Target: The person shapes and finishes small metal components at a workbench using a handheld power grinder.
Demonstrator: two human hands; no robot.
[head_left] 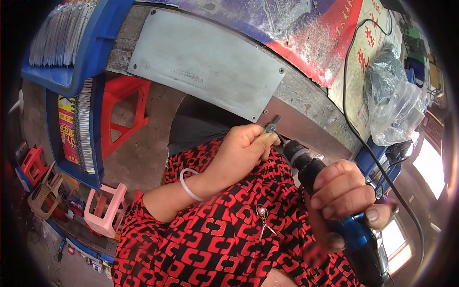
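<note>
My left hand (246, 143) has its thumb and fingers closed on a small dark grey metal part (272, 125), held just off the near edge of the bench above my lap. My right hand (346, 191) is wrapped round a blue and black power screwdriver (356, 234). Its nose slants up and left toward the left fingertips. The thin bit (286, 140) reaches the lower right side of the metal part; whether it sits in a screw is hidden by my fingers.
A pale metal plate (205, 64) is screwed along the bench edge. Blue bins (98, 57) with stacked thin strips stand at the left, near a red stool (125, 112) and a pink stool (105, 210). Clear plastic bags (394, 100) and a black cord (370, 153) lie at the right.
</note>
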